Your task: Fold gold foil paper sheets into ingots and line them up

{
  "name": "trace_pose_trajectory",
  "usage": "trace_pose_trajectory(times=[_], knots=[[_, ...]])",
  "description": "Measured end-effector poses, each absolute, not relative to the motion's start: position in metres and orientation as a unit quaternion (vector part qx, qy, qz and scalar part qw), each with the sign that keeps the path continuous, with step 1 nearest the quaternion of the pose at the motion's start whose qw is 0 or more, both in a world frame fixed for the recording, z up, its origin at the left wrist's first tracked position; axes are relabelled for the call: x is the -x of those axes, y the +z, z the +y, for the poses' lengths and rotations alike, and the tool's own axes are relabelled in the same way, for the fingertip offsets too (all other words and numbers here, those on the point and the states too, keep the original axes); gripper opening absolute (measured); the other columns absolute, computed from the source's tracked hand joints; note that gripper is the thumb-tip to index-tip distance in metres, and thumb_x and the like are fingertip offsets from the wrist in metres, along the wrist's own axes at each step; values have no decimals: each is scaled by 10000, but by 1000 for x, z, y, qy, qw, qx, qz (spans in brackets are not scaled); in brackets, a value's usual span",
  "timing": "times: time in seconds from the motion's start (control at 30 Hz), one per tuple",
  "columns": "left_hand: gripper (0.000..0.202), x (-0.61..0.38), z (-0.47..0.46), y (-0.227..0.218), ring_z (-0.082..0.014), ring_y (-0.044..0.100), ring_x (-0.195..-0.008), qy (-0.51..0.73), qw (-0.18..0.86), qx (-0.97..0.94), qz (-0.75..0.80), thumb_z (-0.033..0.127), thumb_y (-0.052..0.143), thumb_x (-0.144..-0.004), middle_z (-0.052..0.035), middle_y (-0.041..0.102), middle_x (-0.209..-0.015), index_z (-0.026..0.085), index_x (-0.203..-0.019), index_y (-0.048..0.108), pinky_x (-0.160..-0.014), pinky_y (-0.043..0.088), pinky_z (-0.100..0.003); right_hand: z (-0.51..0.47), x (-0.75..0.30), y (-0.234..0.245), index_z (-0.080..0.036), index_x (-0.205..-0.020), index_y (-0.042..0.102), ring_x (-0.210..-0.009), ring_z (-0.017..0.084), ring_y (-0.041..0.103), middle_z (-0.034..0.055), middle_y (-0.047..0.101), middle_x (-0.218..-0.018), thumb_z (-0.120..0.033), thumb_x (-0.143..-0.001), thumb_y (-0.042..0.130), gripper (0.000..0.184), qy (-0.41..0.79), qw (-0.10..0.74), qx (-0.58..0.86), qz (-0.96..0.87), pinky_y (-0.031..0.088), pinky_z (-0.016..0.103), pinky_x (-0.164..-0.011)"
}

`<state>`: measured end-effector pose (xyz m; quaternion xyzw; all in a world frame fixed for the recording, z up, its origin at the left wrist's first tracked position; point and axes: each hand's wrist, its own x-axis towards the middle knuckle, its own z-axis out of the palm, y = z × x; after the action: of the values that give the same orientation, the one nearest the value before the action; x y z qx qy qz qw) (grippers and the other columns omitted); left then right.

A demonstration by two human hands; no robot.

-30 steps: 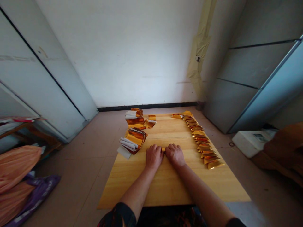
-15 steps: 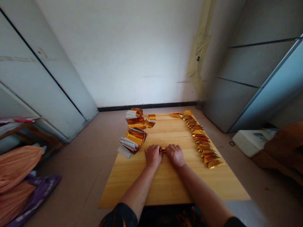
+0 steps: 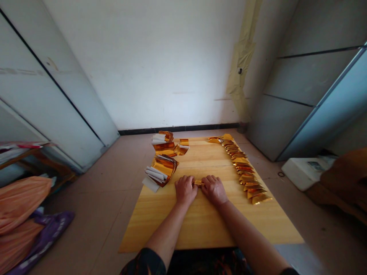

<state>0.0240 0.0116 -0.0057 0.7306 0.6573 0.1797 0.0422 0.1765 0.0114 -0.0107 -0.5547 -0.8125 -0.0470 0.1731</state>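
Note:
A narrow strip of gold foil paper (image 3: 199,183) lies on the pale wooden board (image 3: 206,225), held between my left hand (image 3: 185,190) and my right hand (image 3: 214,190). Fingers of both hands pinch its ends, and part of it is hidden under them. A long row of folded gold foil pieces (image 3: 243,172) runs down the board's right side. To my left stands a bundle of gold and white paper strips (image 3: 162,171). A second bundle (image 3: 164,143) lies beyond it, with small loose gold pieces (image 3: 181,149) beside it.
The board rests low, with a tiled floor around it and a white wall behind. Pale cabinet panels (image 3: 309,91) stand to the right. Orange and purple bags (image 3: 20,214) lie at the left, below a low wooden shelf (image 3: 28,160). A white box (image 3: 304,173) sits at the right.
My hands have drawn slightly apart, the right one moving rightward. More of the gold strip now shows between them.

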Motion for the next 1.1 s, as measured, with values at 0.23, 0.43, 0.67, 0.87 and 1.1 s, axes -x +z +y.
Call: trace_pose_trajectory(times=[0.23, 0.43, 0.67, 0.87, 1.1], knots=[[135, -24, 12, -5, -207, 532, -952, 167, 43, -735, 656, 211, 544, -824, -42, 618, -926, 235, -924, 631, -792, 322, -342, 10, -183, -11, -194, -837, 617, -817, 164, 513, 39, 623, -849, -245, -870, 544, 95, -47, 167, 559, -811, 256, 280, -707], [177, -25, 13, -6, -210, 542, -943, 159, 36, -735, 658, 179, 495, -845, -49, 632, -920, 234, -940, 634, -775, 324, -345, 11, -182, -10, -184, -827, 617, -779, 163, 520, 44, 628, -835, -185, -893, 503, 132, -42, 133, 570, -810, 259, 284, -693], [199, -26, 12, -3, -213, 546, -950, 142, 37, -737, 660, 163, 472, -845, -58, 646, -932, 228, -950, 627, -781, 325, -351, 12, -181, -12, -181, -821, 613, -756, 166, 518, 56, 624, -820, -169, -902, 481, 155, -52, 128, 566, -813, 261, 288, -686], [192, -25, 14, -7, -211, 556, -931, 167, 39, -735, 656, 156, 488, -822, -42, 654, -916, 235, -938, 620, -777, 332, -343, 11, -182, -11, -188, -824, 620, -744, 161, 518, 43, 624, -816, -187, -899, 494, 147, -56, 127, 570, -810, 255, 286, -677], [211, -25, 14, -9, -220, 565, -922, 178, 31, -729, 660, 158, 499, -807, -40, 655, -902, 233, -968, 614, -779, 345, -344, 5, -186, -6, -193, -896, 623, -791, 162, 535, 36, 629, -845, -257, -876, 529, 116, -33, 167, 557, -813, 274, 268, -704]])
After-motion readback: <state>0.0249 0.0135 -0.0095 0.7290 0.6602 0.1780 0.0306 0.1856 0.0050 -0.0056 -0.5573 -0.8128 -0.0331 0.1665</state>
